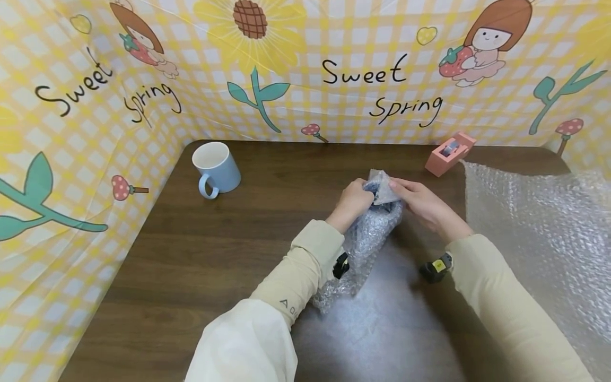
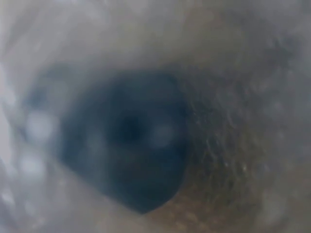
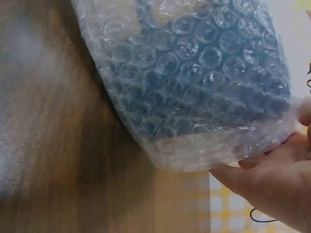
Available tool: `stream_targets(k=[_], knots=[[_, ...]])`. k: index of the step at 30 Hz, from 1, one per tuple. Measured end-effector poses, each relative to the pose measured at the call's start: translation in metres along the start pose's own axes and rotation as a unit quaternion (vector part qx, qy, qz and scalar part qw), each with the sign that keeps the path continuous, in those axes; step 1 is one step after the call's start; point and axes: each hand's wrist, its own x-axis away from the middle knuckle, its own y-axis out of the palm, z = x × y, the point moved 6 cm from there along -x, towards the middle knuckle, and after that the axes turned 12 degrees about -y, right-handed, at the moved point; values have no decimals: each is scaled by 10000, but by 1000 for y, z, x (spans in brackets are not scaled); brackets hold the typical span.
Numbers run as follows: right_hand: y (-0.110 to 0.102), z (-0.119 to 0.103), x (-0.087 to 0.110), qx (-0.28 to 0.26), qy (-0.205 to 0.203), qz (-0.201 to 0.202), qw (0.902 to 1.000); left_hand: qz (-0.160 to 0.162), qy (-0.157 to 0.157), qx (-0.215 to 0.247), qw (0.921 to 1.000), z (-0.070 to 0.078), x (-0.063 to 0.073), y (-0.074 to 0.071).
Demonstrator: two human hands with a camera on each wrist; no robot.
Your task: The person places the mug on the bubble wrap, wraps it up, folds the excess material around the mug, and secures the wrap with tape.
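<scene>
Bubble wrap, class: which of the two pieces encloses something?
The middle piece, around a blue object; the other piece lies spread out on the right.

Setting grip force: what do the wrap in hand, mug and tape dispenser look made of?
Wrap: clear, shiny plastic film; round bubbles show.
Mug: probably glazed ceramic, smooth blue outside, white inside; could be plastic.
Tape dispenser: likely hard plastic, even pink, crisp edges, fairly matte.

On the brown rectangular wooden table (image 1: 191,276), a light-blue cylindrical mug (image 1: 225,172) stands back left, a pink blocky tape dispenser (image 1: 439,161) back right, beside a clear plastic bubble-wrap sheet (image 1: 534,239). Between mug and sheet is a long bubble-wrapped bundle (image 1: 372,236).
</scene>
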Motion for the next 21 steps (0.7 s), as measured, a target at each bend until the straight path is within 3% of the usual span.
stream_targets(k=[8, 16, 21], knots=[[-2, -4, 0, 669, 33, 13, 9978, -264, 97, 323, 9991, 0, -4, 1], [0, -11, -3, 1129, -88, 160, 9934, -341, -88, 675, 9971, -4, -6, 1], [0, -12, -3, 1233, -42, 189, 9922, -940, -179, 1126, 9890, -9, -8, 1]])
